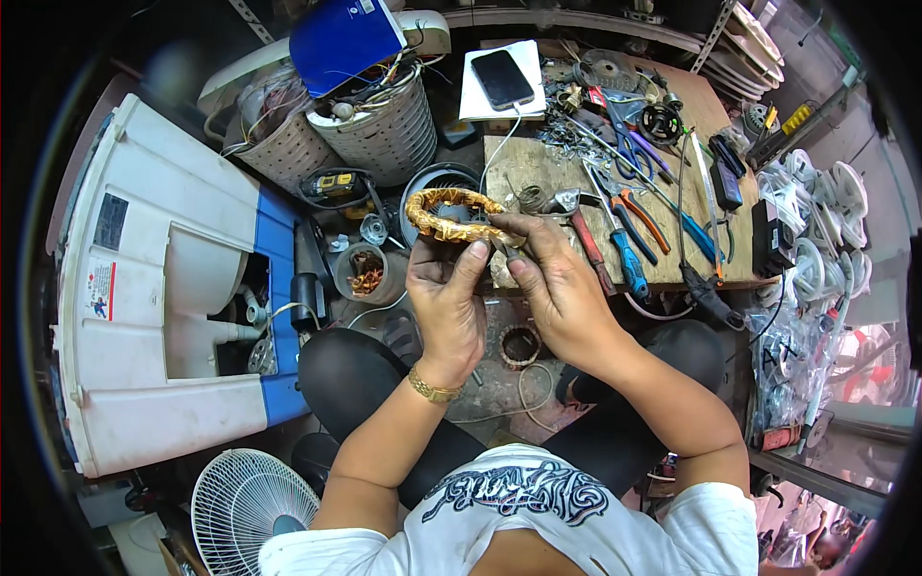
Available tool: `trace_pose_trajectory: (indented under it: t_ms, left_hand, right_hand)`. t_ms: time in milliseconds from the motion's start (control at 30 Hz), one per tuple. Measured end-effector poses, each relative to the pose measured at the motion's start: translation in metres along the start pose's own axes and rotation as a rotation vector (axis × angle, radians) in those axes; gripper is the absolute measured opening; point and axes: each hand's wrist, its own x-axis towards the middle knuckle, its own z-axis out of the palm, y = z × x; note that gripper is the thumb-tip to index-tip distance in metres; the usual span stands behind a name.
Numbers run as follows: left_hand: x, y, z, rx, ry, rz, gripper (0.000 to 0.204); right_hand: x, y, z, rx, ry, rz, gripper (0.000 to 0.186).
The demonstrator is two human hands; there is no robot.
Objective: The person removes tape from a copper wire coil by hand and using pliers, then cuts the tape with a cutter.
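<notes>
A ring-shaped motor stator (420, 204) with copper-coloured windings is held up over my lap, tilted so that its opening shows. My left hand (449, 293) grips its near left side, thumb along the lower rim and fingers behind. At the ring's right end, my right hand (549, 267) is closed, its index finger and thumb pinching the winding's edge. Something small and dark shows between those fingertips, too hidden to name. Below, on the floor between my legs, lies a second wound stator (520, 347).
A wooden worktable (523, 163) carries pliers (629, 264), a hammer (582, 230), scissors (629, 149) and a phone (502, 79). To the left stand a tub of copper scraps (370, 276), perforated drums (384, 130) and a large white-blue casing (144, 288). A fan (248, 504) is lower left.
</notes>
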Motion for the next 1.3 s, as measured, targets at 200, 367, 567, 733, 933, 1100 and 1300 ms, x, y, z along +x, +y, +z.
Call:
trace_pose_trajectory:
  t_ms: [200, 367, 567, 733, 933, 1100, 1300]
  left_hand:
    - [-0.003, 0.004, 0.001, 0.028, -0.040, 0.030, 0.036]
    - [-0.008, 0.001, 0.004, 0.128, -0.036, 0.139, 0.040]
    - [0.004, 0.015, 0.000, 0.240, -0.096, 0.087, 0.041]
    - [0.013, 0.026, -0.006, 0.212, -0.226, -0.169, 0.045]
    - [0.019, 0.031, -0.019, 0.362, -0.366, -0.240, 0.045]
    - [0.018, 0.022, -0.013, 0.346, -0.301, -0.213, 0.038]
    - [0.011, 0.013, -0.010, 0.425, -0.285, -0.091, 0.027]
  right_hand:
    - [0.000, 0.001, 0.001, -0.073, 0.042, -0.018, 0.031]
    - [0.002, -0.001, 0.003, -0.046, 0.053, 0.008, 0.027]
    - [0.011, 0.005, -0.010, 0.391, -0.092, 0.065, 0.024]
    - [0.006, 0.010, -0.031, 0.990, -0.345, 0.637, 0.028]
    - [0.008, 0.024, -0.035, 0.333, -0.326, 0.147, 0.028]
    - [0.004, 0.021, -0.028, 0.113, -0.079, 0.028, 0.031]
    - [0.002, 0.000, -0.019, -0.193, -0.051, -0.069, 0.041]
